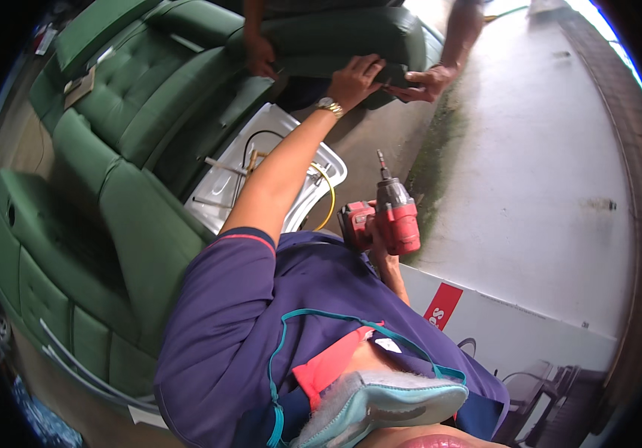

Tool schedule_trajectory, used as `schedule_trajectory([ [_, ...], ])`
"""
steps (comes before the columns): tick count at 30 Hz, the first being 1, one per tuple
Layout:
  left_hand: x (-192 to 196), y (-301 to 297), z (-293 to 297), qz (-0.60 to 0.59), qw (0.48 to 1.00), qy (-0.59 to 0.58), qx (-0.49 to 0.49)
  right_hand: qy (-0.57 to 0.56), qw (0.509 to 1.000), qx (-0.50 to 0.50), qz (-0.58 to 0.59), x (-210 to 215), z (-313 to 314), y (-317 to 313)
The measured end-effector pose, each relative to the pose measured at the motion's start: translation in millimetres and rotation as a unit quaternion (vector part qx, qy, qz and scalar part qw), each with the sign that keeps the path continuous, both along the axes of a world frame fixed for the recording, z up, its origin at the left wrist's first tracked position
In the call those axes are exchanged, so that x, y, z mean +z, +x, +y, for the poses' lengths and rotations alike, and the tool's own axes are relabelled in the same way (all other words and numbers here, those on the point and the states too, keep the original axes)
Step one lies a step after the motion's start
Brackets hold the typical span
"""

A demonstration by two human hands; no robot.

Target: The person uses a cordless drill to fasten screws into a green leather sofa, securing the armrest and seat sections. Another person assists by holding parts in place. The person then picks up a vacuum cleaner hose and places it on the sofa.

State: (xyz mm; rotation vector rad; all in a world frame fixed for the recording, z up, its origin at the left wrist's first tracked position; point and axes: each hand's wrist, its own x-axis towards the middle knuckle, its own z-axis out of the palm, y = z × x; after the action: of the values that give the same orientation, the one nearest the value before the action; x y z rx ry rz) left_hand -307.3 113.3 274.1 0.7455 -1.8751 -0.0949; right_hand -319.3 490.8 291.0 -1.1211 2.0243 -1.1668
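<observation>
Holding drill (398, 224) in R hand (377, 245); L hand (356, 82) nr seat (336, 39).

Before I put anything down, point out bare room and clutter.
Grey floor looks bare between the white tub and stained wall; the red drill hides part. Crowded: the tub, with rods and yellow hose, and the green padding, where the left hand and another person's hands gather.

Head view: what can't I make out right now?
All in the head view:
Left hand: what lies beneath it at the green upholstered section; its own fingers cover that.
Right hand: most of its grip; the cordless driver hides it.
White tray: some contents; the left forearm covers them.
Co-worker: head, cut off by the upper edge.
</observation>
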Motion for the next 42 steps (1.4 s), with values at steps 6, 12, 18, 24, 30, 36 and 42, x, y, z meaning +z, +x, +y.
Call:
schedule_trajectory([
  [6, 5.9, 0.4, 6.1, 0.047, 0.999, 0.003, 0.003, -0.006, 0.999, -0.001, 0.047, -11.2, 3.2, 1.2],
  [12, 7.9, -0.1, 11.5, 0.048, 0.999, 0.018, -0.001, 0.005, 0.999, 0.002, 0.033, -0.6, -1.1, 3.2],
  [18, 10.5, 0.6, 14.2, 0.061, 0.998, 0.0, -0.003, -0.01, 0.997, -0.004, 0.074, 9.0, -8.5, 5.9],
  [24, 8.3, 0.1, 13.0, 0.083, 0.996, 0.021, -0.022, 0.035, 0.998, -0.021, 0.056, 13.0, -11.8, 9.6],
  [30, 8.3, 1.8, 12.2, 0.086, 0.995, 0.032, -0.024, -0.004, 0.999, -0.018, 0.039, 13.2, -12.8, 10.4],
  [36, 6.4, 2.9, 10.7, 0.088, 0.995, 0.039, -0.032, -0.061, 0.981, -0.035, 0.179, 17.7, -15.4, 13.9],
  [42, 3.0, 1.4, 7.2, 0.082, 0.995, 0.034, -0.035, -0.077, 0.982, -0.067, 0.159, 18.9, -16.8, 18.3],
])
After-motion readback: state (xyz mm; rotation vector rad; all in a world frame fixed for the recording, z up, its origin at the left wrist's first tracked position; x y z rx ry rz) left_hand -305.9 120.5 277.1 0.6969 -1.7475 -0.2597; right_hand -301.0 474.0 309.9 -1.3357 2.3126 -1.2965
